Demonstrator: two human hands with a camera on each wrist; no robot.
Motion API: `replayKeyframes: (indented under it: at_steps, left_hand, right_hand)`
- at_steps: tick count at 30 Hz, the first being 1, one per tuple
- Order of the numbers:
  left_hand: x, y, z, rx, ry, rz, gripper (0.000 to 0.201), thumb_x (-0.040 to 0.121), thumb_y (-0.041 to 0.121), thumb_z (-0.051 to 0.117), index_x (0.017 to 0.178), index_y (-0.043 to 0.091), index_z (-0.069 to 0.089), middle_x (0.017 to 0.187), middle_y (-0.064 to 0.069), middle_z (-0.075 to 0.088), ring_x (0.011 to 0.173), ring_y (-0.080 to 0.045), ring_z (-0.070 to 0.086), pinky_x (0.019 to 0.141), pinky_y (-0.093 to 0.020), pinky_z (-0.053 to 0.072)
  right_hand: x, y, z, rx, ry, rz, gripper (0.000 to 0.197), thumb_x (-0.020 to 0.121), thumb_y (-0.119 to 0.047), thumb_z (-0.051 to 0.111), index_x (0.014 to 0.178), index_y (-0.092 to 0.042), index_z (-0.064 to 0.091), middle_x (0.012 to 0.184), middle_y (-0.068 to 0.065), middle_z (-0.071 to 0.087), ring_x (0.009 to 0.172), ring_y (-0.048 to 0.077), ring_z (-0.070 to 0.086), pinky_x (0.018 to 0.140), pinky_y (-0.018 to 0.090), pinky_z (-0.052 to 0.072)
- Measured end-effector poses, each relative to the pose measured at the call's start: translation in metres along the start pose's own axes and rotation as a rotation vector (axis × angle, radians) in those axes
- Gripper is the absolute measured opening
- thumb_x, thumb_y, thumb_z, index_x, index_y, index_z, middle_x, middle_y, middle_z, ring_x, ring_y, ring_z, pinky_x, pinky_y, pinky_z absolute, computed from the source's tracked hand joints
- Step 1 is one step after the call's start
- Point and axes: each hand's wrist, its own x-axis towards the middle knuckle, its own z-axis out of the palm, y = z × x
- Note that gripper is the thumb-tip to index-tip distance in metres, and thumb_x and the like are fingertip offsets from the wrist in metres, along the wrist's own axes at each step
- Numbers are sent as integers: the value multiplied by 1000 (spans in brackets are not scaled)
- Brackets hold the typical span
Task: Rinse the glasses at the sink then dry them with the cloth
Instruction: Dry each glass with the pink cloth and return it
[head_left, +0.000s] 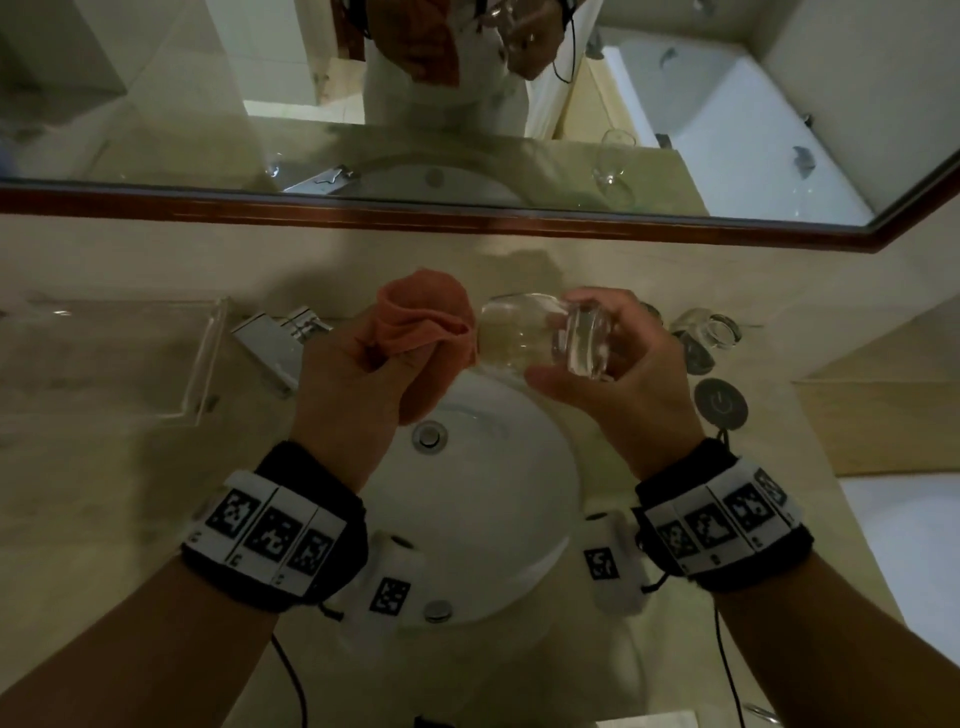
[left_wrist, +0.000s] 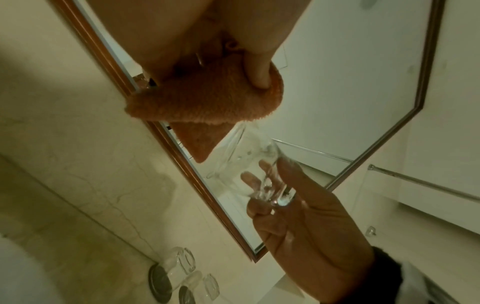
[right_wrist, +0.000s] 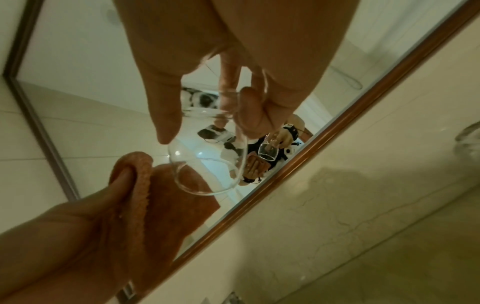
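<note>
My right hand (head_left: 597, 358) grips a clear glass (head_left: 524, 332) by its thick base, tipped on its side above the white sink (head_left: 493, 519), mouth pointing left. My left hand (head_left: 353, 379) holds a bunched orange cloth (head_left: 426, 322) right at the glass's mouth. In the left wrist view the cloth (left_wrist: 192, 102) meets the rim of the glass (left_wrist: 249, 164), with my right hand (left_wrist: 298, 226) around the base. In the right wrist view the glass rim (right_wrist: 207, 170) lies against the cloth (right_wrist: 166, 195). Two more glasses (head_left: 706, 332) stand upside down on the counter at the right.
A chrome tap (head_left: 280, 343) stands left of the sink, beside a clear acrylic tray (head_left: 130, 358). A round dark coaster (head_left: 722, 402) lies below the upturned glasses. A wood-framed mirror (head_left: 467, 213) runs along the wall behind. Cables hang from both wristbands.
</note>
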Motion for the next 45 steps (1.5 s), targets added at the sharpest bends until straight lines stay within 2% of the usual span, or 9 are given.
replayKeyframes:
  at_steps: [4, 10, 16, 20, 23, 28, 33, 37, 45]
  left_hand:
    - [2, 0, 25, -50, -147, -66, 35, 86, 15, 66, 121, 14, 64, 98, 2, 74, 84, -4, 72, 70, -17, 55]
    - [4, -15, 81, 40, -337, -106, 52, 82, 0, 73, 126, 26, 61, 106, 21, 73, 102, 2, 69, 77, -14, 56]
    - [24, -48, 143, 38, -353, -233, 50, 77, -6, 76, 120, 18, 69, 104, 8, 77, 97, -11, 73, 70, -26, 60]
    - [39, -85, 196, 52, -262, -318, 43, 78, -6, 76, 119, 7, 71, 102, -5, 78, 91, -20, 75, 68, -29, 60]
    - [48, -115, 232, 59, -208, -384, 34, 79, -9, 74, 106, 12, 74, 88, 4, 79, 78, -12, 76, 62, -21, 58]
    - [60, -164, 270, 176, -189, -459, 30, 82, -3, 74, 102, 19, 72, 73, 19, 75, 68, 3, 71, 56, -10, 53]
    - [65, -212, 276, 426, -155, -448, 30, 77, 30, 82, 94, 53, 72, 85, 17, 76, 80, -8, 73, 68, -26, 60]
    - [68, -226, 275, 513, -131, -455, 28, 78, 30, 82, 105, 31, 76, 81, 16, 76, 68, 6, 66, 57, -9, 47]
    - [71, -231, 268, 586, -147, -451, 12, 79, 32, 81, 87, 36, 74, 70, 17, 72, 59, 5, 61, 54, -12, 44]
  right_hand:
    - [-13, 3, -16, -183, 99, -10, 69, 56, -33, 94, 117, -24, 63, 112, -9, 69, 101, 12, 70, 80, 44, 63]
    - [-21, 9, -49, -324, 101, -65, 67, 57, -40, 95, 114, -24, 64, 105, -8, 73, 92, 12, 72, 77, 43, 62]
    - [-1, 30, -118, -544, 14, -164, 62, 61, -44, 92, 113, -20, 68, 100, -13, 71, 85, -6, 66, 76, 9, 50]
    - [26, 68, -169, -646, -44, -53, 68, 61, -56, 88, 119, -28, 65, 102, -12, 72, 86, 5, 68, 77, 31, 58]
    - [47, 101, -201, -701, -98, -20, 62, 61, -56, 87, 114, -30, 64, 102, -9, 70, 88, 15, 67, 77, 42, 57]
    - [76, 157, -230, -802, -245, 59, 54, 70, -45, 85, 115, -26, 64, 107, -3, 70, 94, 23, 68, 80, 44, 57]
    - [91, 207, -231, -798, -348, 124, 50, 74, -41, 83, 116, -21, 63, 110, 2, 69, 99, 27, 66, 83, 38, 54]
    - [95, 231, -224, -813, -372, 146, 50, 74, -43, 80, 115, -22, 61, 110, 1, 68, 99, 27, 66, 80, 34, 50]
    - [97, 238, -213, -827, -373, 207, 62, 73, -48, 79, 125, -22, 58, 115, 2, 68, 101, 29, 67, 86, 39, 54]
